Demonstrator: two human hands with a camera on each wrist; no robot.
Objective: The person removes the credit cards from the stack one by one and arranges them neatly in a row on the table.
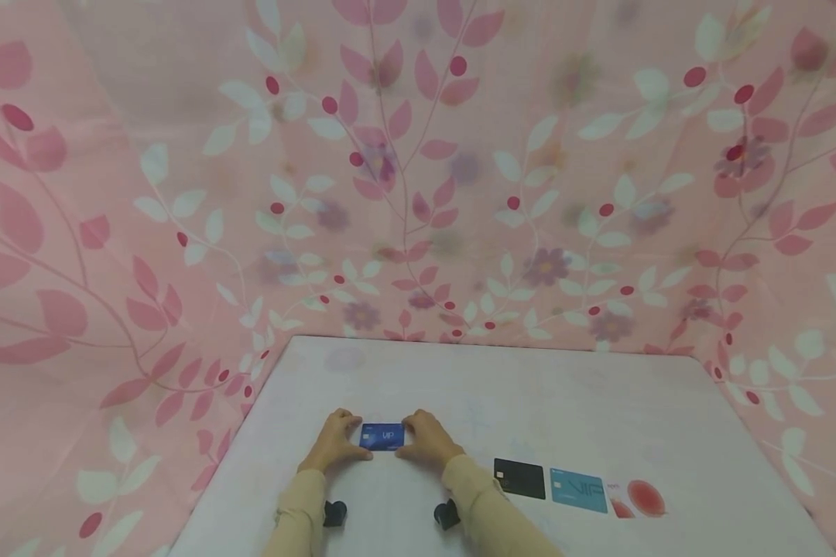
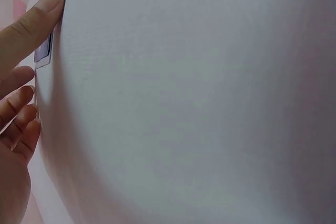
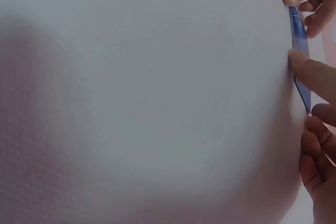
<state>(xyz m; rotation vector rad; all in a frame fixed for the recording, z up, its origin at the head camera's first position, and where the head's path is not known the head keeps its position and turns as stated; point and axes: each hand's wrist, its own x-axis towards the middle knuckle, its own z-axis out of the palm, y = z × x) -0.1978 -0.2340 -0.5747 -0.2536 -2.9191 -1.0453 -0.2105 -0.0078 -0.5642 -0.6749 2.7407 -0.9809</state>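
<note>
A dark blue card (image 1: 382,437) printed "VIP" lies between both hands above the white table, its long side across the head view. My left hand (image 1: 337,439) holds its left end, thumb at the near edge and fingers toward the far edge. At the other end, my right hand (image 1: 427,439) holds it the same way. In the left wrist view the thumb (image 2: 48,3) presses along the card's edge (image 2: 44,51), where a second thin edge shows beneath. The right wrist view catches the card (image 3: 300,38) edge-on, both hands around it.
To the right lie a black card (image 1: 519,479), a teal "VIP" card (image 1: 578,490) and a white card with red round shapes (image 1: 645,497), in a row. The white table (image 1: 529,394) ends at a pink floral cloth (image 1: 418,232) behind and at the sides.
</note>
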